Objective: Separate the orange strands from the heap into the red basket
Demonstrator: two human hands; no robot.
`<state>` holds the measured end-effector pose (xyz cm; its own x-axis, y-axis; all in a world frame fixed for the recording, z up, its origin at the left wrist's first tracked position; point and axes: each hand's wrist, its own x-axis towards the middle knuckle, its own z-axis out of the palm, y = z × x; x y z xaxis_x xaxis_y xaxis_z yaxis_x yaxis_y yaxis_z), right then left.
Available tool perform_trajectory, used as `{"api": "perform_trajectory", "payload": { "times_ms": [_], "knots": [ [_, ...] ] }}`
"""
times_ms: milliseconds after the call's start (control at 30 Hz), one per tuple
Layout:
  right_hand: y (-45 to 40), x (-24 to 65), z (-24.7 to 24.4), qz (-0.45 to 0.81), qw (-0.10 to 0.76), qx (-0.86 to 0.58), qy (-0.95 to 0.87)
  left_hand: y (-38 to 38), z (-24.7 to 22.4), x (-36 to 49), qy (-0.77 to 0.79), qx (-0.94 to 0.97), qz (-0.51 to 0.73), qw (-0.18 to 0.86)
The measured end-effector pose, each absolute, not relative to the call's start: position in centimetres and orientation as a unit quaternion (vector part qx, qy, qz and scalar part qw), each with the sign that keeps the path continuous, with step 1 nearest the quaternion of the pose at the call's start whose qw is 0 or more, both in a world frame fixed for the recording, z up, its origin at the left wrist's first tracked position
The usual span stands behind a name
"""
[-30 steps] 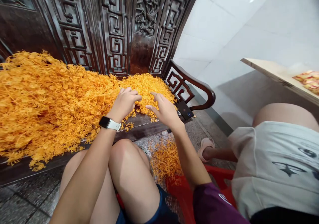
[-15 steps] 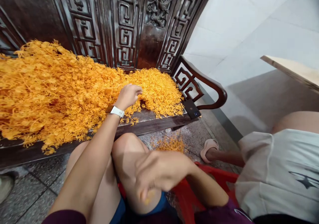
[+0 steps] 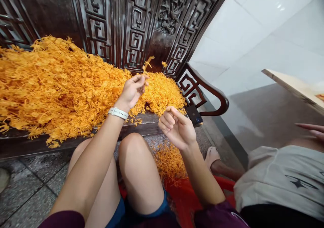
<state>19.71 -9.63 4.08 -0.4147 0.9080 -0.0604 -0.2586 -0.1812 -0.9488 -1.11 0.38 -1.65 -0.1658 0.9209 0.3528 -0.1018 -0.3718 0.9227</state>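
An orange flower sprig (image 3: 148, 64) rises from the fingertips of my left hand (image 3: 132, 90), which pinches it above the bench. A single orange bloom (image 3: 164, 64) shows a little to the right, apart from both hands, against the bench back. My right hand (image 3: 179, 126) is raised in front of the seat edge with its fingers curled in; whatever they may hold is hidden. Behind my hands, a large heap of orange flowers (image 3: 63, 89) covers the seat, and a finer pile of orange blooms (image 3: 164, 89) lies at its right end.
The dark carved wooden bench (image 3: 152, 121) has a curved armrest (image 3: 220, 99). A black phone (image 3: 194, 115) lies at the seat's right corner. Orange stems (image 3: 169, 160) lie low beside my knee, near a red plastic stool (image 3: 182, 194). Another person's leg (image 3: 227, 169) is at right, below a wooden board (image 3: 291, 86).
My right hand has risen from over my knee to the seat edge, turning its palm up. My left hand has lifted slightly from the flowers, and the sprig now shows at its fingertips.
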Motion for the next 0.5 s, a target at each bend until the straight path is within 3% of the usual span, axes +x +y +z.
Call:
{"api": "perform_trajectory", "payload": {
  "times_ms": [267,500],
  "knots": [
    [-9.8,19.0,4.4,0.625,0.469,-0.351,-0.516,-2.9,1.7,-1.7,0.353,0.5,0.675,0.413],
    [-3.9,18.8,3.1,0.323,0.401,-0.405,-0.755,-5.9,5.1,2.5,0.276,0.52,0.64,0.494]
  ]
}}
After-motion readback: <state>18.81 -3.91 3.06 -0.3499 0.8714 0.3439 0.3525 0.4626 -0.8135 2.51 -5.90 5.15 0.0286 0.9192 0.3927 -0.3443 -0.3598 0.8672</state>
